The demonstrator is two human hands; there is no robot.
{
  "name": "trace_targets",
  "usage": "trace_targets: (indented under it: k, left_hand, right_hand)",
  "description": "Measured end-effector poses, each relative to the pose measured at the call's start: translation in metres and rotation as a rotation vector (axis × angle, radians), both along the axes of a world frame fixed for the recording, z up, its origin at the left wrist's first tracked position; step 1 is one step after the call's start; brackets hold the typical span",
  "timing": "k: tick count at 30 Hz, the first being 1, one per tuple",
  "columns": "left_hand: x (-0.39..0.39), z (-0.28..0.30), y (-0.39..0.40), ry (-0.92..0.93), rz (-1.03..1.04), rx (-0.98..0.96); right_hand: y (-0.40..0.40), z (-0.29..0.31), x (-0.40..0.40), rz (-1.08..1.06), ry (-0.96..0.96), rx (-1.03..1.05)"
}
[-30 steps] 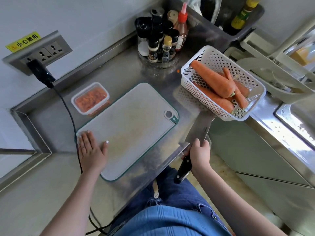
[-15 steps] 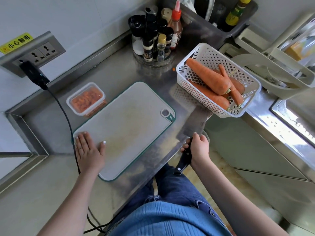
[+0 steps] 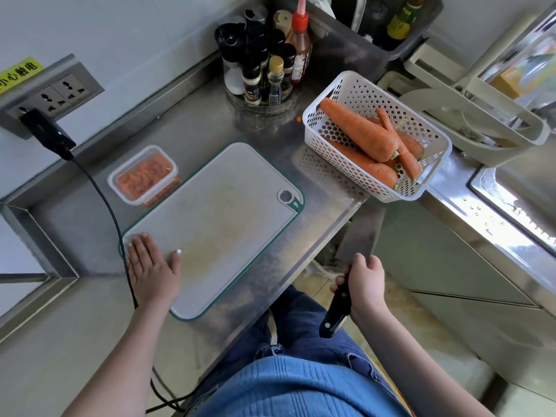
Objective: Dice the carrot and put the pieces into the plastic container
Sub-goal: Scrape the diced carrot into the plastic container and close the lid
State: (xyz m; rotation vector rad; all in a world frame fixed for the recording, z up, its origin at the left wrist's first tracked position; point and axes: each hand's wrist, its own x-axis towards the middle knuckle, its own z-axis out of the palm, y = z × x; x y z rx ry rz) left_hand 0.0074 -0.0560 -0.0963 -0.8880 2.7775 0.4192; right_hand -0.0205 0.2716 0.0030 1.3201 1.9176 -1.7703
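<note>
A grey cutting board (image 3: 216, 224) with a green rim lies bare on the steel counter. My left hand (image 3: 152, 266) rests flat on its near left corner, fingers spread. A clear plastic container (image 3: 143, 174) holding diced carrot stands just beyond the board's left edge. Whole carrots (image 3: 361, 135) lie in a white perforated basket (image 3: 328, 145) at the counter's right corner. My right hand (image 3: 365, 284) grips the black handle of a cleaver (image 3: 359, 236), held off the counter's right edge with the blade pointing away from me.
A round rack of spice bottles (image 3: 264, 73) stands at the back. A black plug and cable (image 3: 99, 188) run from the wall socket past the board's left side. A sink area (image 3: 517, 212) lies to the right. A carrot bit (image 3: 298, 118) sits near the basket.
My right hand has drawn the cleaver back from beneath the basket and away from the counter edge. My left hand stays on the board.
</note>
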Motion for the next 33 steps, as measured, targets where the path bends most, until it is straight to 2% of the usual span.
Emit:
trace_targets:
  k: [6,10,16,23,25,26,29,31,33]
  left_hand:
    - [0.002,-0.003,-0.001,-0.007,-0.027,-0.016]
    - [0.004,-0.003,0.001,-0.007,-0.052,-0.028]
    - [0.010,-0.002,0.008,-0.007,-0.111,-0.025]
    - [0.012,0.004,0.021,-0.053,-0.144,-0.032]
    - [0.010,0.006,0.030,-0.052,-0.152,-0.020]
    - [0.008,0.007,0.035,-0.052,-0.152,-0.006]
    - [0.003,0.008,0.043,-0.080,-0.164,0.025]
    - [0.003,0.009,0.042,-0.073,-0.161,0.062]
    - [0.002,0.012,0.040,-0.051,-0.151,0.105]
  right_hand:
    - [-0.037,-0.006,-0.009,0.252,0.121,0.096]
    - [-0.056,-0.012,-0.023,0.448,0.115,0.158]
    - [-0.045,-0.024,-0.022,0.430,0.106,0.216]
    - [-0.013,-0.027,0.002,0.379,0.138,0.421]
    - [-0.019,-0.026,0.004,0.507,0.208,0.509]
    - [-0.024,-0.026,0.003,0.644,0.236,0.580]
    - [-0.035,-0.031,-0.005,1.044,0.292,0.921]
    - [-0.036,-0.037,-0.011,1.159,0.354,1.109]
    - [-0.033,-0.044,-0.018,1.203,0.426,1.188]
